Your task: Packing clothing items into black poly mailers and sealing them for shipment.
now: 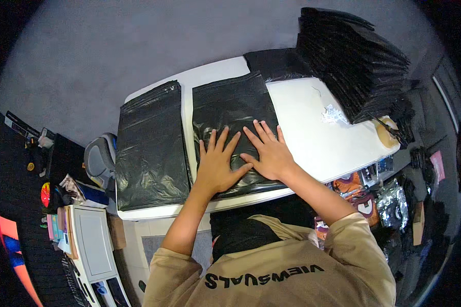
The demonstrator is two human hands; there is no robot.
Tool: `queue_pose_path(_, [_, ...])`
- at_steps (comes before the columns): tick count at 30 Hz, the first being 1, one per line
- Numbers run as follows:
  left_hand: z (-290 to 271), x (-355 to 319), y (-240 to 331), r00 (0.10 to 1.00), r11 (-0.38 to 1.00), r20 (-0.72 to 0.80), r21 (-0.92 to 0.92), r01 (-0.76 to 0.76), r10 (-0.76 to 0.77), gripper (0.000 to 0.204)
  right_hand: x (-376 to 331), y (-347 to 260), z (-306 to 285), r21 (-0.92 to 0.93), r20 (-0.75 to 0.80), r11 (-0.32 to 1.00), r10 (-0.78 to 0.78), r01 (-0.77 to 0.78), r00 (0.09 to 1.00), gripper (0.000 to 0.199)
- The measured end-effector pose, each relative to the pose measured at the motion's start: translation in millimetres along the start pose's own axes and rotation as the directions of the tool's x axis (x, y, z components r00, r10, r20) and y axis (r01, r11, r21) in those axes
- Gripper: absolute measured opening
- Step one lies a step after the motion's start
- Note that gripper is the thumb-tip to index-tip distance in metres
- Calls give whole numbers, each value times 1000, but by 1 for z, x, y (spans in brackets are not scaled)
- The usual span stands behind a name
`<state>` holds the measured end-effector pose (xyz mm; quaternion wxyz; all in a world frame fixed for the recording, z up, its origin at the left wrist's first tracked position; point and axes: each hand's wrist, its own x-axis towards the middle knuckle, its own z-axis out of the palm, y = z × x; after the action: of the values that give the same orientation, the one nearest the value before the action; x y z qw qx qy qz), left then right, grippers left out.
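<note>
Both my hands lie flat on a stack of black plastic bags (230, 102) in the middle of the white table. My left hand (219, 162) rests on its near left part, fingers spread. Beside it, my right hand (270, 153) presses on the near right part, fingers also spread, the two thumbs almost touching. To the left, a second flat stack of black plastic bags (151, 148) lies with a narrow strip of table between the stacks. Neither hand grips anything.
A tall fanned pile of black bags (348, 61) stands at the far right, beside another flat black bag (279, 64). A tape roll (388, 132) sits at the white table's (312, 148) right corner. A grey chair (101, 157) and white cabinet (93, 238) stand left; packages (366, 207) lie right.
</note>
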<state>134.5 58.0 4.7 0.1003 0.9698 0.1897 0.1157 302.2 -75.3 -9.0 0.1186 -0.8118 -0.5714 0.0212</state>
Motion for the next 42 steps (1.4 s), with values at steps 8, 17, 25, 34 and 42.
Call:
queue_pose_path(8, [-6, -18, -13, 998, 995, 3, -82, 61, -61, 95, -16, 17, 0, 7, -2, 997, 79, -79, 997, 85])
queue_pose_path(17, [-11, -35, -5, 998, 990, -33, 135, 50, -46, 88, -30, 9, -7, -21, -27, 996, 87, -87, 996, 82])
queue_pose_path(25, [-2, -47, 15, 999, 1000, -26, 1, -20, 20, 75, -45, -20, 1, 106, -109, 988, -97, 109, 989, 77])
queue_pose_path(34, [-17, -109, 19, 999, 997, -33, -63, 38, -40, 78, -109, 1, -12, 18, -178, 982, -181, 188, 967, 67])
queue_pose_path(42, [-27, -135, -2, 968, 983, -250, -179, -45, -1, 45, -127, 27, -18, 352, -447, 871, -165, 342, 879, 15])
